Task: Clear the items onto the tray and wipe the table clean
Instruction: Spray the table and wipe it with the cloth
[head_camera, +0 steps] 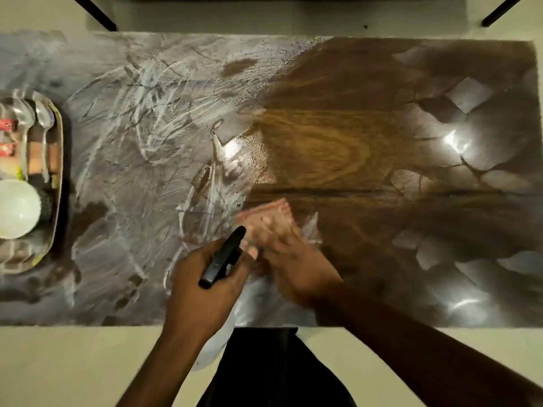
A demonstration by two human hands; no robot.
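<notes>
Items sat cleared on the tray [58,160] far left of the left hand [202,289], whose grip held a spray bottle [223,257]; the right hand [291,257] pressed a cloth [270,212] on the table [338,118], left part smeared, unwiped.
</notes>
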